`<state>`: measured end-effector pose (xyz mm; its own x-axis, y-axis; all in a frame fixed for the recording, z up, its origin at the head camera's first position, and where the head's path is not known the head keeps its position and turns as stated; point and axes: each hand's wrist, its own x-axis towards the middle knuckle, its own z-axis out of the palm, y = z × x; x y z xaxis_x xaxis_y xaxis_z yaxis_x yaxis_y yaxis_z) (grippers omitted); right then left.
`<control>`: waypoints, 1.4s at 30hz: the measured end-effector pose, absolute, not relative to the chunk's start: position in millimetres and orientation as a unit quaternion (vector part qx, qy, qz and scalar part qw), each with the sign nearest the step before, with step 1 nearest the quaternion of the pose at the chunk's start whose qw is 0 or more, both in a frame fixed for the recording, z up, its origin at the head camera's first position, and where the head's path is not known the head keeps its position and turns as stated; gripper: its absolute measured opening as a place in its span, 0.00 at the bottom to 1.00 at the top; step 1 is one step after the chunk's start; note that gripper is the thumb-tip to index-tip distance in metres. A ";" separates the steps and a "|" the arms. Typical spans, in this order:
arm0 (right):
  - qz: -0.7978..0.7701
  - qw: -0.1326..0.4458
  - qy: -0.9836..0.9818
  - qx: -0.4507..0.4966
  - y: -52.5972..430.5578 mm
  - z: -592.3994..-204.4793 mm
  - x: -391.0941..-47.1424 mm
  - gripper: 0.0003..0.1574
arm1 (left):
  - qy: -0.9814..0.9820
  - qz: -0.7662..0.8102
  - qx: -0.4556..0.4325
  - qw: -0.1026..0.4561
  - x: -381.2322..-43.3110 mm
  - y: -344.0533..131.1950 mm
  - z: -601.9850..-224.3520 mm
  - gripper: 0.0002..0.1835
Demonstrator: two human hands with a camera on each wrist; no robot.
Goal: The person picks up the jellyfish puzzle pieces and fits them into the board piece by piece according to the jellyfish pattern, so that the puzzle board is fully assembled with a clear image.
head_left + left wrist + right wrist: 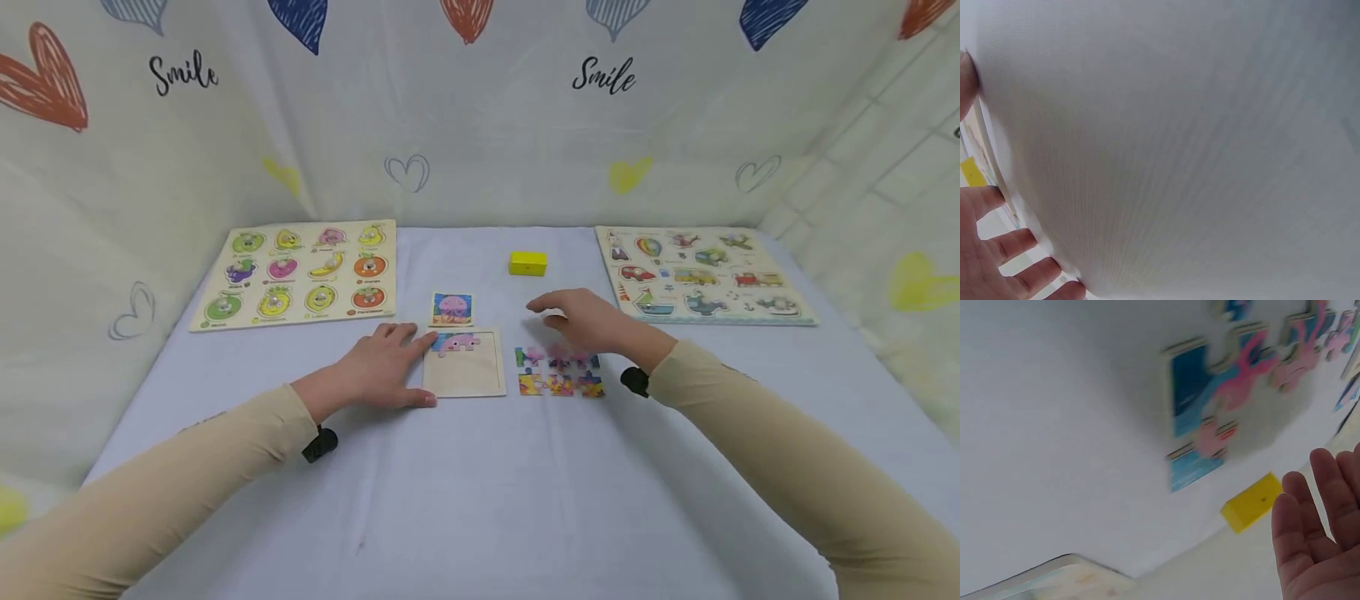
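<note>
My left hand (378,367) rests at the left side of a small square puzzle tray (465,377), fingers spread, with thumb and index finger touching its edge. Joined puzzle pieces (453,342) with pink and blue print lie along the tray's top left. Just behind the tray is a picture card (452,310) of a pink sea creature. Over the loose puzzle pieces (561,385), right of the tray, hovers my right hand (583,321); its fingers are relaxed and no piece shows in them. That hand partly hides the back row. The right wrist view shows several pink and blue pieces (1241,381) on the cloth.
A yellow block (528,264) stands behind the pieces. To the back left lies a fruit puzzle board (300,267), and to the back right a vehicle puzzle board (705,275). A printed curtain (502,108) hangs behind the white-covered table (450,500).
</note>
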<state>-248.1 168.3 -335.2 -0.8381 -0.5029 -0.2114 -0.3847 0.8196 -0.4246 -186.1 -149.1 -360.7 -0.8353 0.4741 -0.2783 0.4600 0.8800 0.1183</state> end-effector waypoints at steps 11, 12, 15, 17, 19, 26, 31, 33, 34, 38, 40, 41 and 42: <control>-0.185 0.154 0.955 -0.175 216.5 -344.9 -258.5 0.20 | 0.959 0.028 0.233 0.158 -185.4 -149.8 -355.9 0.53; -0.184 0.160 0.955 -0.171 217.2 -346.0 -259.1 0.20 | 0.959 0.030 0.232 0.159 -185.4 -150.0 -356.3 0.53; -0.186 0.171 0.954 -0.163 217.8 -348.6 -260.3 0.20 | 0.960 0.033 0.228 0.161 -185.1 -150.6 -357.1 0.53; -0.187 0.171 0.954 -0.158 217.0 -349.6 -260.3 0.21 | 0.960 0.033 0.229 0.158 -184.8 -150.6 -357.4 0.53; -0.186 0.169 0.955 -0.157 216.5 -349.8 -259.9 0.21 | 0.960 0.032 0.230 0.157 -184.8 -150.4 -357.4 0.53; -0.171 0.162 0.959 -0.159 214.0 -349.4 -258.4 0.20 | 0.959 0.032 0.234 0.156 -184.7 -148.8 -355.4 0.53; -0.203 0.160 0.955 -0.144 213.2 -348.7 -257.4 0.18 | 0.959 0.033 0.230 0.159 -185.1 -148.5 -355.8 0.53; -0.221 0.153 0.953 -0.139 213.6 -349.2 -257.4 0.16 | 0.959 0.034 0.230 0.160 -185.1 -148.4 -356.1 0.52; -0.230 0.146 0.952 -0.138 213.4 -349.5 -257.5 0.16 | 0.959 0.034 0.230 0.160 -185.0 -148.3 -356.1 0.52; -0.267 0.128 0.947 -0.127 208.1 -349.6 -259.2 0.14 | 0.959 0.034 0.232 0.161 -184.7 -147.9 -356.5 0.52; -0.290 0.130 0.941 -0.118 201.1 -348.3 -260.2 0.15 | 0.959 0.034 0.231 0.161 -184.8 -147.9 -357.3 0.52; -0.300 0.132 0.938 -0.112 196.7 -347.4 -260.8 0.15 | 0.959 0.035 0.231 0.161 -184.9 -147.9 -357.6 0.52; -0.309 0.136 0.935 -0.107 191.6 -346.6 -261.3 0.16 | 0.959 0.035 0.230 0.161 -184.9 -147.9 -358.1 0.52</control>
